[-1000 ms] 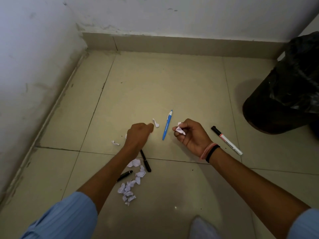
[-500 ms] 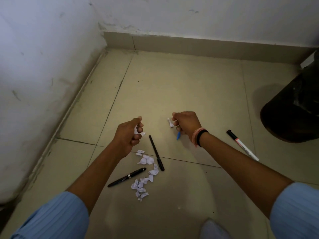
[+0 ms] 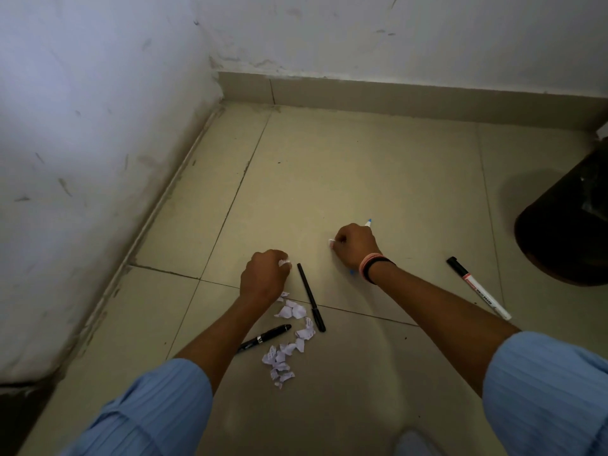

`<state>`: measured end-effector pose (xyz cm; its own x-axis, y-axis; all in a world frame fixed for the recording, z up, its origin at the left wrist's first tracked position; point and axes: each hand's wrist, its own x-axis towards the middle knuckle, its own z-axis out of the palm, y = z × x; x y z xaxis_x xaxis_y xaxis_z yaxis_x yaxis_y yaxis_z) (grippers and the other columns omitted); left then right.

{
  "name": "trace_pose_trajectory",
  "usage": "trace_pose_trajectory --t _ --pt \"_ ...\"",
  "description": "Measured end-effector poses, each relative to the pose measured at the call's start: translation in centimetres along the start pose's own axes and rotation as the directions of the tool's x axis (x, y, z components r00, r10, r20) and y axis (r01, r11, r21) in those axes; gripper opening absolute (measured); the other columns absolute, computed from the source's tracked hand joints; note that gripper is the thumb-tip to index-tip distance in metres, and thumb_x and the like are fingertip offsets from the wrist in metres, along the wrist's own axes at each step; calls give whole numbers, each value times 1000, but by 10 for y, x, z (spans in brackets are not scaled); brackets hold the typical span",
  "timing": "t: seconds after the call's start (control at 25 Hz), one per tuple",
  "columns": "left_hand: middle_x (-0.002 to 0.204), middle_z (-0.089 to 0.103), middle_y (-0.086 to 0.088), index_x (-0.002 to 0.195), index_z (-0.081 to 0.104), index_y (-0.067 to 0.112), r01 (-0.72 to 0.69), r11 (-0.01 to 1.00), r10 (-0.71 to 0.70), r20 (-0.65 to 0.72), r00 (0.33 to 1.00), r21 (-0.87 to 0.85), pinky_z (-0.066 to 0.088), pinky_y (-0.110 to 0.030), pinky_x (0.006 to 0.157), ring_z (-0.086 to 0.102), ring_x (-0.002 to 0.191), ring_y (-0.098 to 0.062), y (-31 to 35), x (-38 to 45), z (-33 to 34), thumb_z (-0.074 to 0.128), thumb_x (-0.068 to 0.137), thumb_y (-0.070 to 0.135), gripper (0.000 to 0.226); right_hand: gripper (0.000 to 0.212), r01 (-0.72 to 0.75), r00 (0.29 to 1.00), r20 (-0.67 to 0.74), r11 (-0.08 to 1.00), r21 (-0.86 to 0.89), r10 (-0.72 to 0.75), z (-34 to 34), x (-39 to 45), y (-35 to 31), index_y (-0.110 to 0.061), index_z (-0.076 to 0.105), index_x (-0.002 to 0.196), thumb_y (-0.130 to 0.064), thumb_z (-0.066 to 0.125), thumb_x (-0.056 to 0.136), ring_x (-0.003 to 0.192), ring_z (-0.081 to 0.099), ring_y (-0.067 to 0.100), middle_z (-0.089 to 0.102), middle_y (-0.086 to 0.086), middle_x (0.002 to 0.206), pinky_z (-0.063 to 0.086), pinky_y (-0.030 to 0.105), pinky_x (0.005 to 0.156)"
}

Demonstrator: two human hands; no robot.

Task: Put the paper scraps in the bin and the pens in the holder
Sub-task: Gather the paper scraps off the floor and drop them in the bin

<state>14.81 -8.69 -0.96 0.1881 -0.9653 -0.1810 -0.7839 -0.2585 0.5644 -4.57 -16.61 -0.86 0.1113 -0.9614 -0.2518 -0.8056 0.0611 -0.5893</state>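
Note:
My left hand (image 3: 265,278) is closed around white paper scraps that peek out at the knuckles. My right hand (image 3: 355,246) is closed on another scrap and lies over a blue pen (image 3: 368,222), whose tip shows beyond the fingers. A thin black pen (image 3: 311,297) lies between my hands. A thicker black pen (image 3: 266,337) rests by my left forearm. A white marker with a black cap (image 3: 478,287) lies to the right. A trail of white paper scraps (image 3: 289,343) is spread on the floor near me. The dark bin (image 3: 566,225) stands at the right edge.
I am over a beige tiled floor (image 3: 362,166) in a room corner, with a white wall (image 3: 82,143) at the left and another at the back. No pen holder is in view. Light blue cloth, partly my sleeves, fills both lower corners.
Both hands picked up the scattered far scraps and closed on them. My right hand moved over the blue pen, and the view swung left so the bin slid to the right edge.

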Motion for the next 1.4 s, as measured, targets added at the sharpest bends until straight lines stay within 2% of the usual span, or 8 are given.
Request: trace_pose_trajectory --t 0.16,0.32,0.68,0.76,0.84,0.96,1.2,1.4 --pt "86 72 -7 86 74 11 29 1000 -29 -26 999 10 52 -28 65 68 79 -23 5 6 -7 61 91 16 14 28 -243 970 157 668 704 188 -13 -20 -9 -4 56 61 -17 63 85 50 41 16 52 9 65 39 26 52" --pt "61 48 0 62 53 15 359 772 -278 230 933 -525 28 -22 50 38 52 -15 29 7 -39 56 85 16 24 25 -489 870 491 187 852 41 -18 -38 -18 -16 44 59 -16 47 84 41 35 11 44 2 62 19 17 36" --pt "54 38 2 61 39 19 547 192 -296 484 824 -815 19 -19 38 36 42 -12 18 -3 -74 51 85 13 28 26 -518 805 559 226 825 -197 -1 -63 -38 -4 60 70 -24 44 77 43 43 16 55 10 62 24 18 38" --pt "55 41 2 72 50 14 494 247 -344 401 849 -834 22 -18 36 38 40 -10 13 -1 -75 60 90 11 21 31 -501 814 555 278 820 -170 -1 -64 -40 -6 60 70 -28 50 90 43 44 14 55 9 63 25 18 36" --pt "57 45 0 72 52 13 396 569 -343 230 911 -721 27 -19 39 42 42 -11 5 -2 -71 69 91 19 26 28 -446 843 526 398 801 -113 1 -67 -39 -6 62 72 -23 56 93 44 44 13 57 10 67 27 18 35" --pt "75 62 -7 78 59 11 103 992 -102 18 995 -74 37 -24 52 59 67 -18 -15 -4 -52 70 91 38 32 17 -320 895 443 615 720 -53 9 -74 -33 -1 69 84 -11 59 93 49 47 14 64 11 75 33 19 39" --pt "107 66 -18 110 69 5 4 942 -36 89 995 336 51 -39 78 64 98 -37 -29 -7 -42 64 96 32 30 16 10 950 279 905 425 -141 25 -80 -29 -6 75 93 -21 70 89 67 56 9 65 -4 76 46 22 65" --pt "85 67 -7 82 66 5 45 998 -47 67 997 33 41 -31 65 62 81 -24 -34 -5 -47 61 96 29 29 25 232 926 266 959 160 -269 36 -77 -44 -7 70 103 -24 75 86 91 55 15 67 6 103 39 21 74"
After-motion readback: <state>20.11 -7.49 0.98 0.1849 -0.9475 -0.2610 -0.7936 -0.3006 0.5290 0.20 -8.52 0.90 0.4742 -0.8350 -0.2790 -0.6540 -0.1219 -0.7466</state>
